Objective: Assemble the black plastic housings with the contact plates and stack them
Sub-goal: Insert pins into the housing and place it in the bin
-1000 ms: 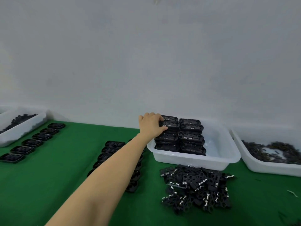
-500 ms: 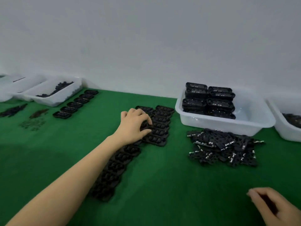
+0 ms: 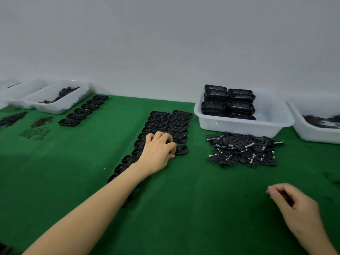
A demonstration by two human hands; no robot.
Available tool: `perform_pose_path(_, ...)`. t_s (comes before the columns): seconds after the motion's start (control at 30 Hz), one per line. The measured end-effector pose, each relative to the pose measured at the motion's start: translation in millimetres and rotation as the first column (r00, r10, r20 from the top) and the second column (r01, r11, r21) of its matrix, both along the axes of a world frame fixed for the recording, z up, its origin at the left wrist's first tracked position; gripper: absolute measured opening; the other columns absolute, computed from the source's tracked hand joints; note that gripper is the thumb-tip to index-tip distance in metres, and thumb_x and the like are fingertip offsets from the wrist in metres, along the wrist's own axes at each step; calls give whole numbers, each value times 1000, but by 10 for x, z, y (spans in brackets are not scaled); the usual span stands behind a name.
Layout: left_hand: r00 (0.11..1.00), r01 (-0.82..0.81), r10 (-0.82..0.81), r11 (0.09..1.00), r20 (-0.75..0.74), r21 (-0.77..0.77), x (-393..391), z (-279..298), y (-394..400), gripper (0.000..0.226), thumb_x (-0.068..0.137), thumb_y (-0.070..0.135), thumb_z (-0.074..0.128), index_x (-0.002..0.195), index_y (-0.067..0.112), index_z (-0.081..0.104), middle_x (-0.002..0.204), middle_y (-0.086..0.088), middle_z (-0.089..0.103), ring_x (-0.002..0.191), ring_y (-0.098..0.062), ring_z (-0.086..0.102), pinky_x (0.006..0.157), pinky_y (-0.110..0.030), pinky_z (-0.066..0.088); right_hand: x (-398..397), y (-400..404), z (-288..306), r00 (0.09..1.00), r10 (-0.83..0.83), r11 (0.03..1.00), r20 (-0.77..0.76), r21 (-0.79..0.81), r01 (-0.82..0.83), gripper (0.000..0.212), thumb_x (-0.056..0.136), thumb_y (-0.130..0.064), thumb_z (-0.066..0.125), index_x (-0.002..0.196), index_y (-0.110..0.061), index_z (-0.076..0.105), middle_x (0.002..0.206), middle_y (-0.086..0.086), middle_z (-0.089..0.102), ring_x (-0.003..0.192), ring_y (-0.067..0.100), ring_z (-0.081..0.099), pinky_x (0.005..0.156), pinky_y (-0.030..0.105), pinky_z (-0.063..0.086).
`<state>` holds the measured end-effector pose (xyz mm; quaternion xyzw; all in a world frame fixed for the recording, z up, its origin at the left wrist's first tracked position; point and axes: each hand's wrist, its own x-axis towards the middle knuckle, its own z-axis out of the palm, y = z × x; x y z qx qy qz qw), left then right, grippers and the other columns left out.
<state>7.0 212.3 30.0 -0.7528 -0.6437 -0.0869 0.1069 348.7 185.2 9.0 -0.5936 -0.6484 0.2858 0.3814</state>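
- Where the green mat (image 3: pixel 184 208) meets the wall at the far left, white bins (image 3: pixel 60 105) hold small dark parts, with loose heaps of tiny pieces (image 3: pixel 35 132) lying in front of them.
- Just right of those bins, a single slanted row of black housings (image 3: pixel 82 111) lies on the mat.
- Near the middle, two longer rows of housings (image 3: pixel 168 122) run side by side; the left forearm hides part of the left row.
- At the near end of the right row, the left hand (image 3: pixel 158 153) has its fingers curled over one housing (image 3: pixel 181 150), thumb and fingertips gripping its edge.
- Right of the rows, a pile of black contact plates (image 3: pixel 242 150) with shiny metal tabs lies loose on the mat.
- Just behind that pile, a white tub (image 3: pixel 244 126) holds stacked housings (image 3: pixel 228 102) in two columns.
- At the lower right, the right hand (image 3: pixel 294 207) hovers above the mat, fingers curled; something dark shows under them, but I cannot tell whether it is held.
- Cut off at the far right edge, another white tub (image 3: pixel 312 133) contains dark parts.
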Motion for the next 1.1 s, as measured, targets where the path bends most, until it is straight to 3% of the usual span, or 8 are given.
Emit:
perform_pose_path(0.17,987,122,-115,991,115,-55,462,8,-393,6,84,31,63,85,27,59,111,14,59,120,-13,43,84,-31,15,11,-6,-7,1000,23,999,17,36,-23,16,84,-11,62,69,-17,63,67,2,62,63,20,54,56,25,39)
perform_pose_path(0.33,927,274,-239,958,289,-89,1127,-12,-783,8,83,30,64,81,26,58,92,14,67,94,-7,60,85,-25,26,6,-16,-9,997,38,997,62,69,-43,17,84,-12,61,67,-16,62,64,-5,58,56,3,49,53,15,38)
perform_pose_path(0.47,889,342,-304,938,341,-53,1568,-29,-877,7,85,30,61,87,23,59,96,11,68,95,-10,61,87,-24,26,8,-14,-29,987,61,992,147,103,-77,16,84,-14,61,68,-14,61,64,-6,57,58,4,48,52,17,34)
perform_pose_path(0.67,911,252,-285,957,298,143,1370,148,-550,29,75,43,71,90,22,60,73,10,66,67,-14,62,71,-31,44,2,3,-30,981,73,990,180,109,-93,15,85,-17,61,70,-14,60,67,-6,56,63,9,51,56,25,38)
perform_pose_path(0.8,983,-4,10,999,183,-34,1090,153,-16,39,85,38,60,120,23,50,112,4,63,102,-20,59,84,-34,39,-15,5,-25,981,84,990,176,98,-102,17,86,-18,59,68,-17,59,65,-8,55,59,5,48,54,21,33)
perform_pose_path(0.93,977,-30,46,996,209,-81,1037,9,132,26,92,32,51,115,25,59,108,4,66,100,-21,60,78,-34,48,-3,-3,-22,981,85,990,177,95,-103,17,86,-17,60,69,-16,60,65,-10,54,58,2,47,54,17,31)
perform_pose_path(1.03,894,-81,89,996,439,-36,974,56,46,17,91,28,54,96,19,68,87,1,71,84,-21,63,71,-34,51,3,-13,-30,986,84,989,142,109,-100,17,86,-15,59,70,-15,60,66,-6,56,59,4,48,55,16,33)
perform_pose_path(1.1,704,-30,116,991,700,-134,973,140,-56,13,90,24,58,84,18,68,76,5,71,68,-9,62,63,-23,48,-20,-35,11,995,85,983,49,159,-91,13,87,-16,59,74,-19,60,68,-5,57,60,8,49,55,15,36)
